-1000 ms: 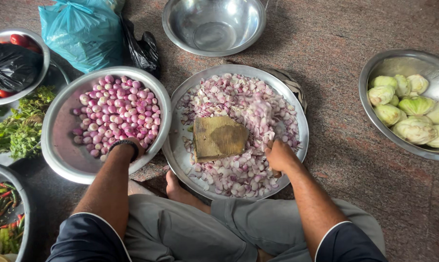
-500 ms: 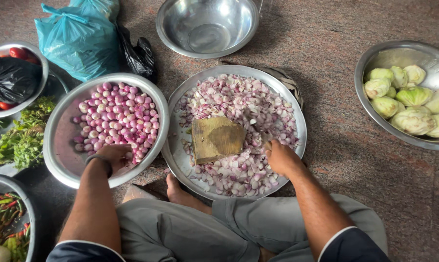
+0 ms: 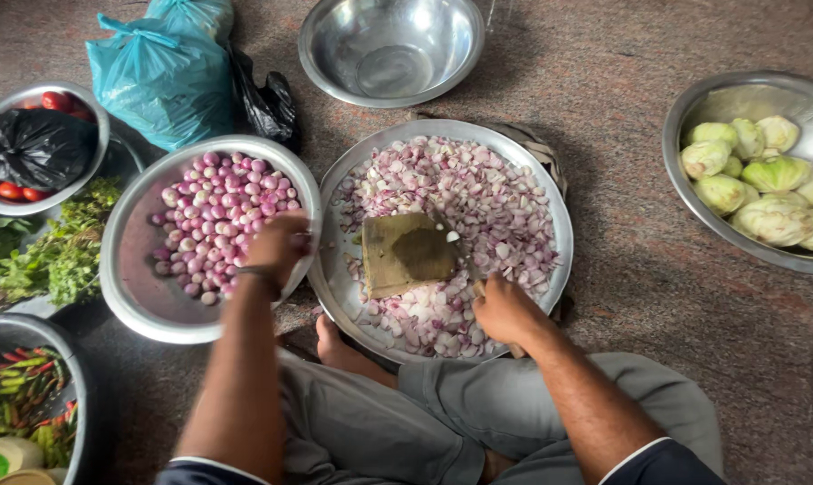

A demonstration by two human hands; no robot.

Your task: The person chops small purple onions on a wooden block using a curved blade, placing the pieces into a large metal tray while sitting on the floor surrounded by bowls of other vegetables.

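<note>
Chopping shallots: left hand [image 3: 276, 247] closed, lifting one from the left bowl [image 3: 137, 296]; right hand [image 3: 505, 310] grips knife [image 3: 460, 256]; next, onto the centre board [image 3: 406, 253]

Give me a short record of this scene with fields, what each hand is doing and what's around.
left hand: blurred, over rim of the bowl of whole small onions
right hand: gripping a knife, mostly hidden
centre: tray of chopped onion with small cutting board
top: empty steel bowl
right: bowl of pale green vegetables
</note>
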